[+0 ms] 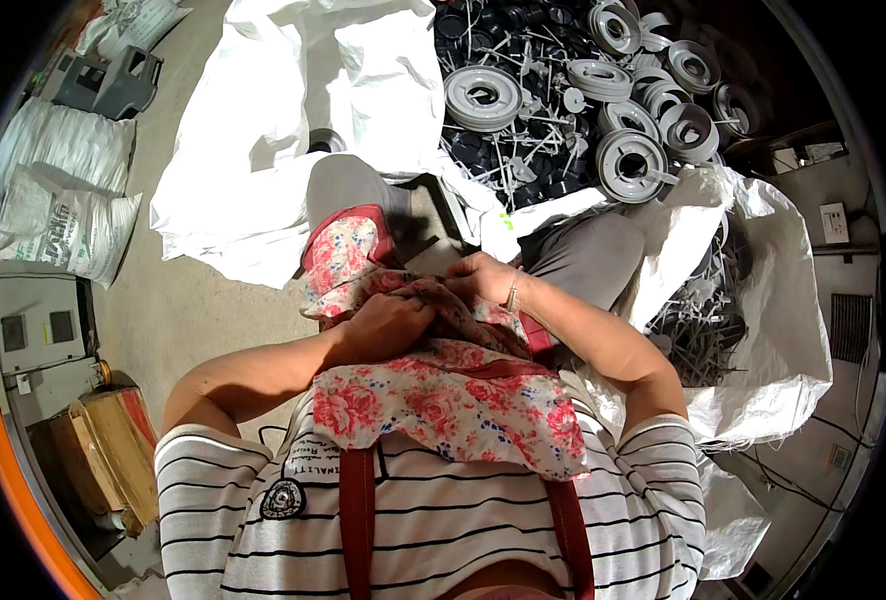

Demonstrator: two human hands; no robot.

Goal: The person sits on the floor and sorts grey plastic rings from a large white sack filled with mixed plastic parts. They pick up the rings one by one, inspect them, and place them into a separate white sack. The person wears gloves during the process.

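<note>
Centrally, we hold the left hand [391,325] in a closed grip on gathered fabric of the floral apron [448,400]; the right hand [485,280], just beside it, pinches the same fabric, its fingertips partly hidden. The apron lies across our chest and lap. Beyond our knees we locate gray rings [599,90] among black parts [468,40]. White sacks [788,310] flank us.
</note>
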